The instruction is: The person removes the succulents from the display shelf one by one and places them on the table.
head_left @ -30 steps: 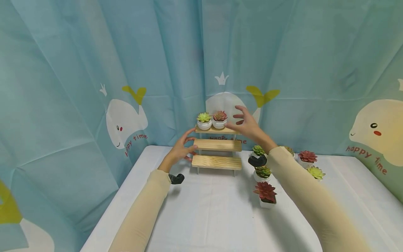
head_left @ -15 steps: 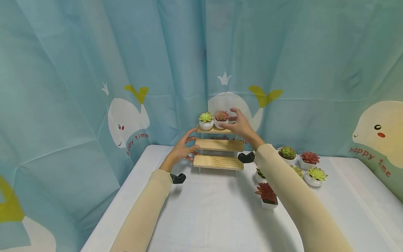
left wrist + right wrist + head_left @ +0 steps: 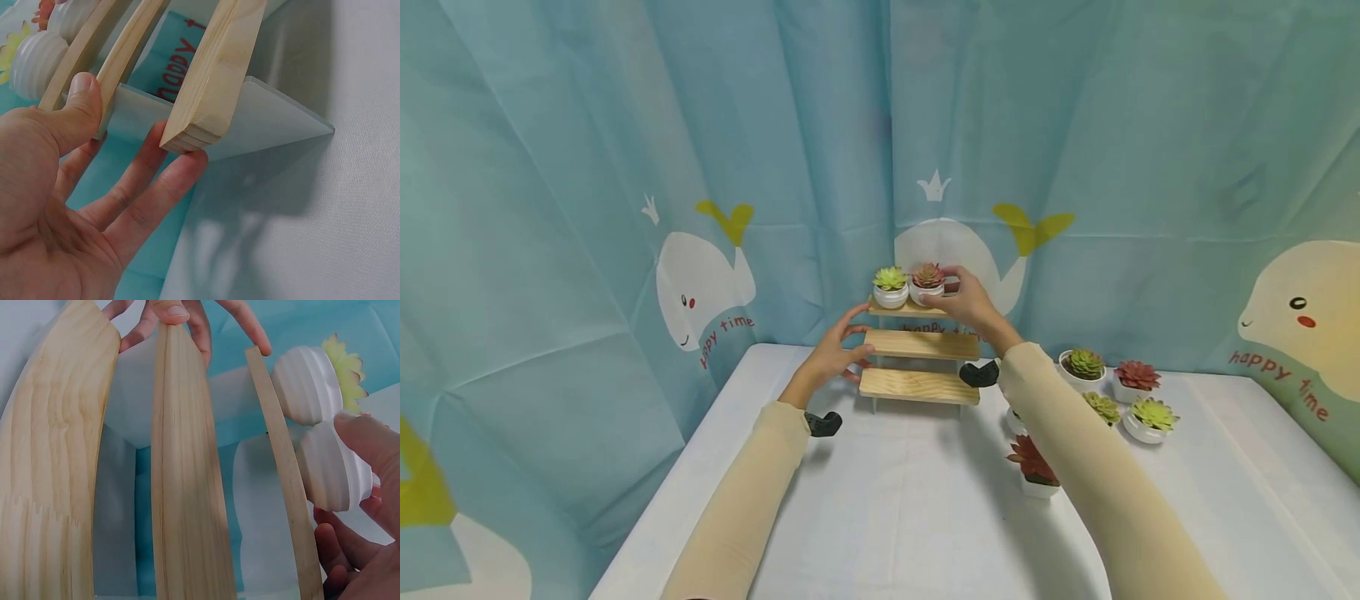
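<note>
A three-step wooden shelf stand [image 3: 921, 344] stands at the back of the white table. On its top step sit two round white pots side by side, one with a yellow-green succulent [image 3: 891, 278], the other with a reddish succulent [image 3: 927, 275]. My right hand [image 3: 973, 304] pinches the reddish succulent's pot [image 3: 334, 465], thumb in front and fingers around the far side. My left hand [image 3: 831, 354] holds the stand's left end. In the left wrist view its thumb [image 3: 83, 103] lies on the middle step and two fingertips touch the bottom step's end.
Several more potted succulents stand right of the stand, among them a dark red one [image 3: 1033, 462] in a square pot, partly behind my right sleeve [image 3: 1075, 425]. A yellow-green one [image 3: 1150, 417] sits farther right. A blue whale-print curtain [image 3: 820, 167] hangs behind the table.
My right hand has moved left along the top step and its fingers have closed around the reddish succulent's pot. The left hand keeps its place on the stand.
</note>
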### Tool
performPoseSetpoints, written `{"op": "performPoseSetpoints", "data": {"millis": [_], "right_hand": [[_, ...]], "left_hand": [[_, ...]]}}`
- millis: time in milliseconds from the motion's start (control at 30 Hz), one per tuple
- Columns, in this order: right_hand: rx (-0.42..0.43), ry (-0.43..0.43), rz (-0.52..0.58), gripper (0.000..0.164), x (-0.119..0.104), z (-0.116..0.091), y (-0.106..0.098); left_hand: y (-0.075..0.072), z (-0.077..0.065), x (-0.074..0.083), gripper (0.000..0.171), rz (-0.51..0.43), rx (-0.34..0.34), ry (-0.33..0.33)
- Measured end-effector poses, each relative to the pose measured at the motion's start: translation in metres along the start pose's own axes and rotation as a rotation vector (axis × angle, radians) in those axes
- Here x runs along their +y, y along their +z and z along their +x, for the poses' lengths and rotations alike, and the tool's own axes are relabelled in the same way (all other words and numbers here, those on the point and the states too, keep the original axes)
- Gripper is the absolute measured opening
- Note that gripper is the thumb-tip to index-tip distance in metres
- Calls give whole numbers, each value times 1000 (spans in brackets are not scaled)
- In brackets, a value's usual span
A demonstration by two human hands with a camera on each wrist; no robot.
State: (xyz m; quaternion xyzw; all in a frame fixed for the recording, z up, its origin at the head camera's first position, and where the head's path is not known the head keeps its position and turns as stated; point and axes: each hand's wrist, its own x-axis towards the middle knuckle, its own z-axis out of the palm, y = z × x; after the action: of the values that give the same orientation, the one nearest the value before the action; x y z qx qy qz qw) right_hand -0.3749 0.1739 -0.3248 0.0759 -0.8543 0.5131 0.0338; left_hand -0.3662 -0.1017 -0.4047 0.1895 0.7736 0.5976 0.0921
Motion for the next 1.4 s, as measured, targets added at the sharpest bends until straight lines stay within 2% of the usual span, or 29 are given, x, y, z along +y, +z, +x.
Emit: {"op": "performPoseSetpoints", "data": {"millis": [833, 1400], "right_hand": [[22, 28, -8, 67, -1, -1, 5], [36, 10, -11, 67, 3, 3, 7]], "left_hand": [[-1, 0, -2, 78, 7, -4, 10], [-3, 2, -5, 79, 7, -8, 27]]}}
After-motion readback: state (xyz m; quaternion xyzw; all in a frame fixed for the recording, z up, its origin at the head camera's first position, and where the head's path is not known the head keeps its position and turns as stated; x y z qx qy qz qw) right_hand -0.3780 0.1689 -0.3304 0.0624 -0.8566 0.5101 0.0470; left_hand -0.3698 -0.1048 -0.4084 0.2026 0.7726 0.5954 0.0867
